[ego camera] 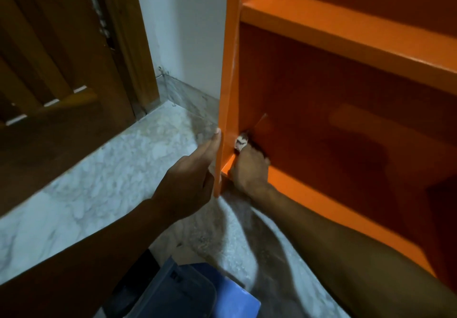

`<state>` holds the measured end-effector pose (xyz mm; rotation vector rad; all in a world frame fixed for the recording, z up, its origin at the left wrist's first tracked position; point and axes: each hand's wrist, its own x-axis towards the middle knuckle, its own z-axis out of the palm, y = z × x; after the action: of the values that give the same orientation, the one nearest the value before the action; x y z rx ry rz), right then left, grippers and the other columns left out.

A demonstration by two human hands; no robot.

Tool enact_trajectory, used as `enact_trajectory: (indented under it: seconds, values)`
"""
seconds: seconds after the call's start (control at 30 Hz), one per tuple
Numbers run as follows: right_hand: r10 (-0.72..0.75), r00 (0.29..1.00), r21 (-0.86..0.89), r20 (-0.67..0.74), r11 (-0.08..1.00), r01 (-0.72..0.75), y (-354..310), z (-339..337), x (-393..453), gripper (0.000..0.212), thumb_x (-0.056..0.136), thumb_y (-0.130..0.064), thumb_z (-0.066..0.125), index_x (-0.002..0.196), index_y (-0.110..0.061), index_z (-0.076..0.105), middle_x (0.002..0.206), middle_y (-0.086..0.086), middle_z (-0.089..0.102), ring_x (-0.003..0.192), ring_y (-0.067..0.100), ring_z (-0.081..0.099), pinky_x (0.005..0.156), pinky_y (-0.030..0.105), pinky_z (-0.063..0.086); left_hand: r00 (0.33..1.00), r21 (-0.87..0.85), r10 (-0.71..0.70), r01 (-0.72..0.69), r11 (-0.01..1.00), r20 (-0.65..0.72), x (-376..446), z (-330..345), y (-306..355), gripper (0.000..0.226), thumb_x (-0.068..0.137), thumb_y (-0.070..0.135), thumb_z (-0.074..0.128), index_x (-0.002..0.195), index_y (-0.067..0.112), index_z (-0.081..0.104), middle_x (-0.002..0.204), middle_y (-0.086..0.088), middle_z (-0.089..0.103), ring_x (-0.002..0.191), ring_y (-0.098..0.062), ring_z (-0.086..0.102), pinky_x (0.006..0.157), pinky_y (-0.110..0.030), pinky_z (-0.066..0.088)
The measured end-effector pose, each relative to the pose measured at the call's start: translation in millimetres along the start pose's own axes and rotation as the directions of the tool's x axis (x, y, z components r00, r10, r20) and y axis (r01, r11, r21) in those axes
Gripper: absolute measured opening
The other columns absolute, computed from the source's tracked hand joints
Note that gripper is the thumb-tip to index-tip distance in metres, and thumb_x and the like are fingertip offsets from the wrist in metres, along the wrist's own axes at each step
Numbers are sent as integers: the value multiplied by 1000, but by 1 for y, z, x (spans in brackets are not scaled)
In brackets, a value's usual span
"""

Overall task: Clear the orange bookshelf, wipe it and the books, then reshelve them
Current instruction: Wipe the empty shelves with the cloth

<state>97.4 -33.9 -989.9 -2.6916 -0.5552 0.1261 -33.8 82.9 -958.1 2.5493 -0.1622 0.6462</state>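
Observation:
The orange bookshelf (346, 70) fills the right of the view, and the shelves I can see hold no books. My left hand (190, 171) lies flat against the outside of its left side panel, fingers extended. My right hand (249, 169) is inside the bottom compartment at the left corner, closed on a small white cloth (241, 142) pressed against the inner side panel. A blue book (237, 300) lies on the floor near my knee at the bottom edge.
A brown wooden door (57, 70) stands at the left, with a white wall (188, 33) between it and the shelf. The floor (99, 181) is pale marble. My dark trouser leg (173, 290) shows at the bottom.

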Motion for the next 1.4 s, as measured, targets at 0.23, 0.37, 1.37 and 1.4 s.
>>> enact_trajectory:
  seconds: [0.23,0.37,1.37,1.4]
  values:
    - [-105,990,148,-91,982,118,-8,23,-60,78,92,-9,51,157,-11,9,151,9,40,138,23,30,107,37,23,992,23,-120,119,993,46,12,-16,29,77,92,42,19,152,-5,28,143,-25,53,84,-39,67,70,-37,52]
    - [-249,967,163,-58,953,255,-1,7,-91,65,94,-9,40,156,-17,23,141,7,48,126,19,32,101,35,26,981,0,-191,191,982,40,9,-12,32,77,90,40,21,155,-1,25,154,-21,41,94,-39,64,71,-37,50]
    - [-164,779,-724,605,294,624,226,-125,-195,45,77,-48,44,83,-17,75,102,-2,66,108,34,55,77,41,36,721,364,-488,339,867,491,-170,69,113,80,91,53,10,155,11,32,163,-19,24,150,-44,20,116,-62,15]
    - [-137,782,-735,608,275,619,225,-131,-203,43,78,-50,50,86,-18,77,107,-3,66,112,34,55,78,42,37,709,380,-499,338,861,499,-175,69,116,82,91,56,9,156,10,30,163,-19,21,150,-45,19,117,-62,15]
